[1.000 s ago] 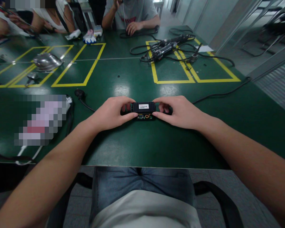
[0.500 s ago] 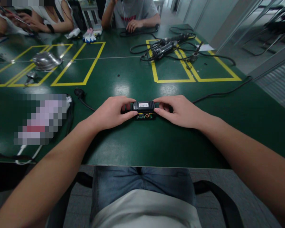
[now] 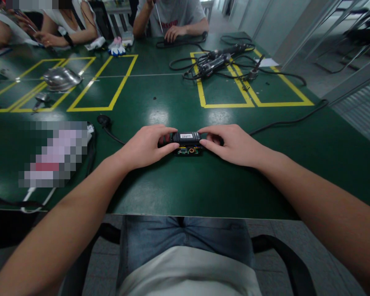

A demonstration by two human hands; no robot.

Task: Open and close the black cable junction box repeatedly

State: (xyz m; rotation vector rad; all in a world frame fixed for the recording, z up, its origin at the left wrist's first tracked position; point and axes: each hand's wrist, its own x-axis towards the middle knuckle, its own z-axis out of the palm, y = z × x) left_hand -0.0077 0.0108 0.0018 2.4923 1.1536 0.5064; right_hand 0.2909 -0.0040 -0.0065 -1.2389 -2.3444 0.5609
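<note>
A small black ribbed cover [image 3: 189,137] with a white printed label sits between my two hands, near the middle of the green table. My left hand [image 3: 148,146] grips its left end between thumb and fingers. At the opposite end, my right hand [image 3: 231,144] pinches it the same way. Below the cover's near edge, a circuit board [image 3: 185,151] with a copper-coloured ring coil shows in a black lower case. Cover and case lie close together, the cover tilted up along the near side. The fingers behind the cover are partly hidden.
A plug on a black cable [image 3: 104,120] lies left of my hands, beside a blurred-out object [image 3: 57,154]. Black tools with tangled cables [image 3: 214,63] rest at the far right. A shiny metal part [image 3: 61,79] stands at the far left. Other people sit across the table.
The cover's near edge appears slightly higher, and a little more of the circuit board shows. Both hands have stayed almost in place.
</note>
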